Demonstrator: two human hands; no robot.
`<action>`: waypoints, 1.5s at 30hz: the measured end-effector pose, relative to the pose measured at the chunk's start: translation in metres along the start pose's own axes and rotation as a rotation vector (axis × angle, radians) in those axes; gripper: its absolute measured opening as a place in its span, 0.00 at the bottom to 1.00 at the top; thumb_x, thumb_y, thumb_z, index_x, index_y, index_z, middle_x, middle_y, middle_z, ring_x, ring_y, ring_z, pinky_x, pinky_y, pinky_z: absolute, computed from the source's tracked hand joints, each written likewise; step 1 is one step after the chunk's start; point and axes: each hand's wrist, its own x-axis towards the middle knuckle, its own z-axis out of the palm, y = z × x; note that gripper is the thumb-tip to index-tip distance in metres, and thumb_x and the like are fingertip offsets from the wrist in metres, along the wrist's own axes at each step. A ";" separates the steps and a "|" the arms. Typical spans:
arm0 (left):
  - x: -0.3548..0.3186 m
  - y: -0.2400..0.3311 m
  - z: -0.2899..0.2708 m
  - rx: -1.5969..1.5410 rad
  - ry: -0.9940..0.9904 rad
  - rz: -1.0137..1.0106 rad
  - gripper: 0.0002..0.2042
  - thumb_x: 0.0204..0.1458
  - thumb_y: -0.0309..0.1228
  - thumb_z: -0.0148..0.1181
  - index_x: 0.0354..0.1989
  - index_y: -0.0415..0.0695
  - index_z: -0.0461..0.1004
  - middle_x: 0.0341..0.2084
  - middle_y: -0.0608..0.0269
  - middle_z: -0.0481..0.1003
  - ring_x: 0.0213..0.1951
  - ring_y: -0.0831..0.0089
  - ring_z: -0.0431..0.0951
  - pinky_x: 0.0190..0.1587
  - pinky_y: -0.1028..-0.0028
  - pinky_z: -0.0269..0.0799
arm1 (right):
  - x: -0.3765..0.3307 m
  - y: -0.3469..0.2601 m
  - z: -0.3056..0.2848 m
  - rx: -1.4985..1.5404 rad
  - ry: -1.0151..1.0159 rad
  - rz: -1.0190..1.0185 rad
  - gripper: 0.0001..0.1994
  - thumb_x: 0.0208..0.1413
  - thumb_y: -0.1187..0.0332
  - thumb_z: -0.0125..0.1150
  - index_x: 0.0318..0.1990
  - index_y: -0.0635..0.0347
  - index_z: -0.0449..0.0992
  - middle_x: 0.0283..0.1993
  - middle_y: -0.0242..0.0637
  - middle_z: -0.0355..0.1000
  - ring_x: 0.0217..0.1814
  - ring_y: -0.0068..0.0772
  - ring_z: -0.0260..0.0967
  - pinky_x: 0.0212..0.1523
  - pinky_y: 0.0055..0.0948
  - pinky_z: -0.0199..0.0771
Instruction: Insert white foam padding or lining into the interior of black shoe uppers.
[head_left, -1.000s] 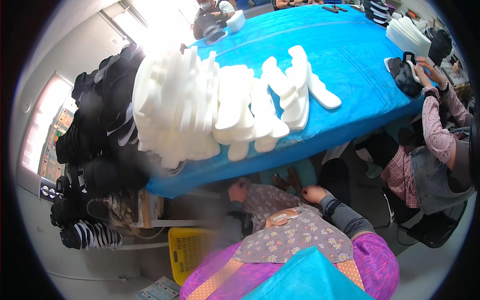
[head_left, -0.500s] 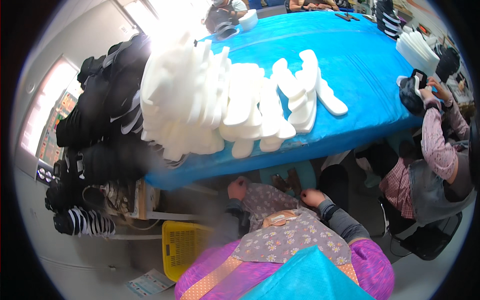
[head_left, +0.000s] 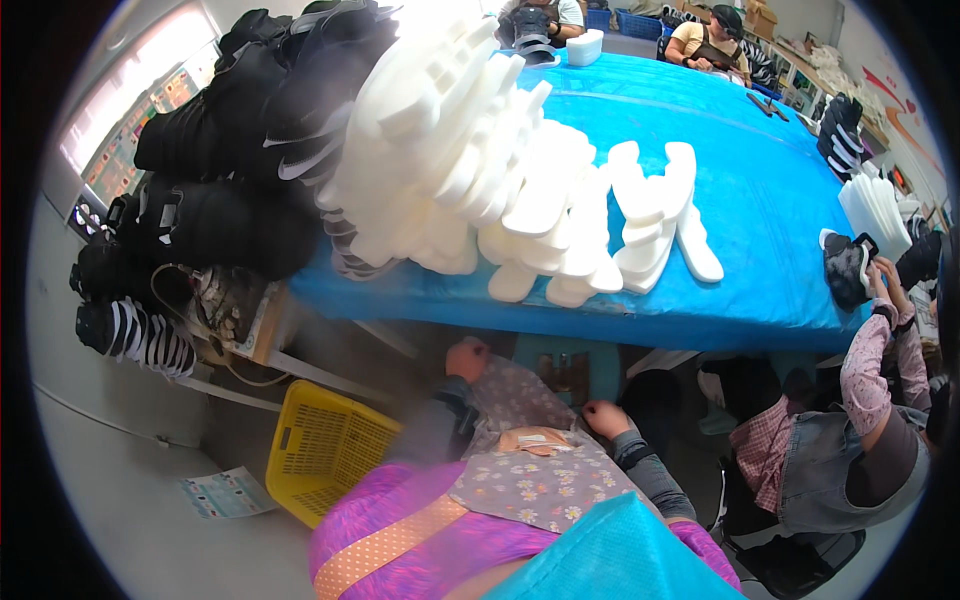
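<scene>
Both my hands are low, in front of my lap below the table edge. My left hand [head_left: 467,358] is closed on the upper left corner of a grey flowered apron [head_left: 540,485], which is stretched forward. My right hand [head_left: 606,419] is closed at the apron's right edge; its fingertips are partly hidden. Beyond them on the table, a large heap of white foam shoe soles [head_left: 550,180] leans in overlapping stacks. No sole is touched by either hand.
The table has a blue cover [head_left: 760,220]. Stacked black shoe uppers [head_left: 220,220] crowd its left end. A yellow basket [head_left: 325,450] stands on the floor at left. At right, a co-worker [head_left: 860,440] handles a black shoe [head_left: 849,272]; others sit at the far side.
My view has turned, so the table and soles appear shifted right and more of the far side shows. My hands stay at the apron's edge.
</scene>
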 end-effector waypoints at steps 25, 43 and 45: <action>-0.001 -0.013 0.002 -0.010 0.015 -0.008 0.09 0.51 0.37 0.62 0.32 0.47 0.83 0.31 0.52 0.81 0.36 0.50 0.81 0.42 0.56 0.77 | -0.023 -0.096 -0.179 0.330 1.070 -0.634 0.10 0.51 0.79 0.65 0.22 0.62 0.70 0.22 0.42 0.67 0.24 0.46 0.65 0.27 0.40 0.64; 0.005 -0.009 0.002 -0.022 -0.105 -0.113 0.12 0.53 0.41 0.58 0.37 0.49 0.83 0.34 0.53 0.82 0.40 0.50 0.81 0.44 0.55 0.76 | 0.073 -0.056 -0.306 -0.133 1.150 0.054 0.35 0.43 0.65 0.77 0.59 0.65 0.67 0.55 0.49 0.67 0.57 0.55 0.67 0.57 0.45 0.69; 0.007 -0.009 0.001 -0.029 -0.119 -0.122 0.12 0.52 0.41 0.58 0.37 0.50 0.83 0.34 0.53 0.82 0.40 0.50 0.81 0.44 0.55 0.76 | 0.075 -0.055 -0.305 -0.032 1.191 0.056 0.35 0.44 0.62 0.77 0.59 0.65 0.68 0.55 0.51 0.68 0.57 0.57 0.67 0.57 0.46 0.69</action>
